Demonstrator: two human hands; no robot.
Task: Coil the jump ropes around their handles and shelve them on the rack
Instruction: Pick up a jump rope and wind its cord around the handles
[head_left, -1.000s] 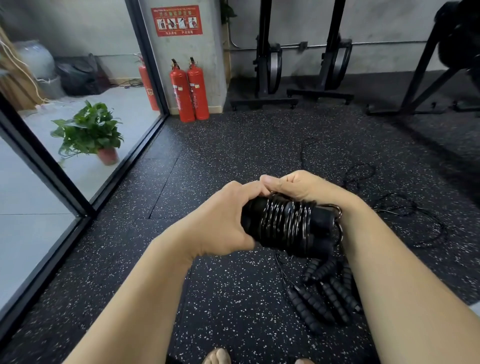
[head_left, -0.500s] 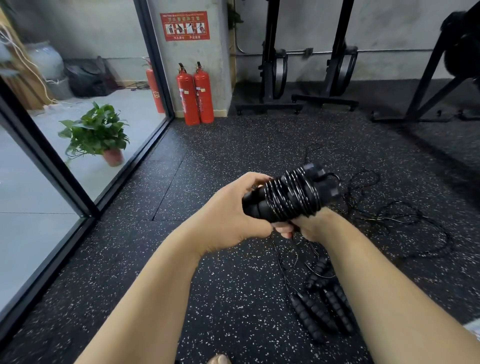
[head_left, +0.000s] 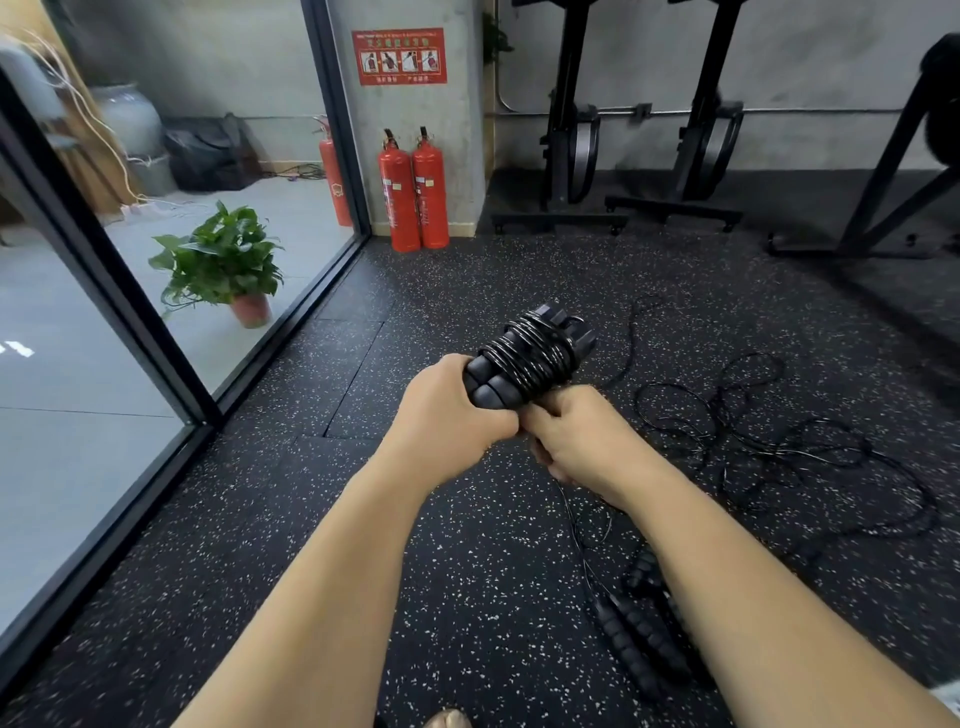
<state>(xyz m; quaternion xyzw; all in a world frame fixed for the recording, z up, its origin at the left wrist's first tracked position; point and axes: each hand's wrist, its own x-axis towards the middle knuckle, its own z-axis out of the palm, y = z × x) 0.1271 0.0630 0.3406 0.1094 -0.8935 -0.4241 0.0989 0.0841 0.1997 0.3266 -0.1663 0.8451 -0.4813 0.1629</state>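
Moved: bundle (head_left: 530, 358) has swung from lying crosswise to pointing up and away. The right hand (head_left: 582, 441) has dropped from over its top to beneath it.
Left hand (head_left: 457, 410): clamped round the handles' butt ends, carrying the bundle.
Right hand: pressed against the left, fingers curled under the coils. Whether it pinches a rope end I cannot tell.
Bundle place: in the air over the middle of the floor (head_left: 363, 519), with coils tight round the paired handles toward their far end.
Strand (head_left: 571, 519): thin, running from under the right hand down to the floor. Which rope it belongs to is unclear.
Meaning: winding looks close to done. The likely step now is securing the end, with shelving after that.
Left to do: loose ropes (head_left: 779, 441) lie tangled toward the floor's right edge. More handles (head_left: 639, 639) lie toward its near edge, uncoiled.
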